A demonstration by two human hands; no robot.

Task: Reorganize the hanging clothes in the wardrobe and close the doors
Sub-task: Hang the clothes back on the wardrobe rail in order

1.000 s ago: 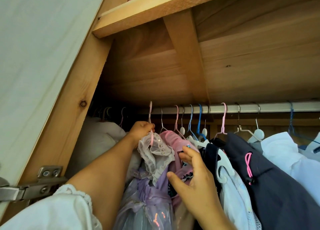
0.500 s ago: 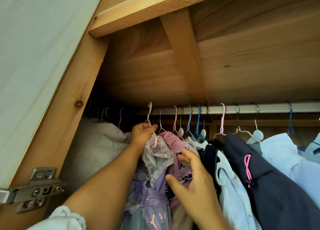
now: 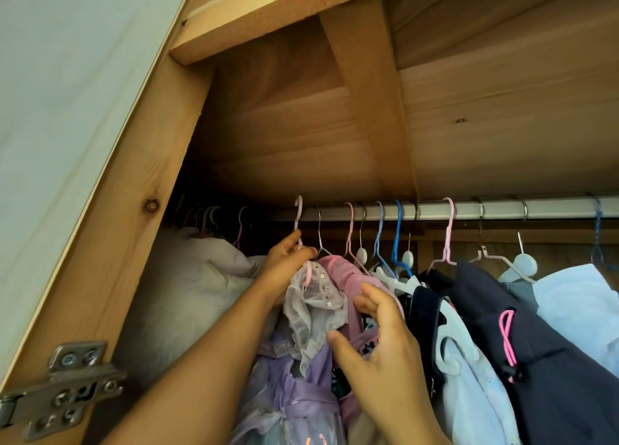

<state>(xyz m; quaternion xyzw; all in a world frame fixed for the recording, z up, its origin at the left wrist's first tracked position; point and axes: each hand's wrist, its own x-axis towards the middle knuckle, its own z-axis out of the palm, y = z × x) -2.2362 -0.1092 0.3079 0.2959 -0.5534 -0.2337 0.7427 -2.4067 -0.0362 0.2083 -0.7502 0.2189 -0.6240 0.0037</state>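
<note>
Head view, looking up into wardrobe. Left hand [image 3: 286, 260] pinches neck of pink hanger [image 3: 299, 230] carrying lilac sheer dress [image 3: 315, 314]; hook sits at the rail [image 3: 469, 207], seating unclear. Right hand [image 3: 378, 340], fingers spread, parts the pink garment [image 3: 348, 277] just right of it. Step, by my reading: re-hanging within the row. Next move likely needs the hook settled, neighbours eased right. Far-left hangers lost in shadow; door [image 3: 50, 109] cut off, garment hems out of frame.
</note>
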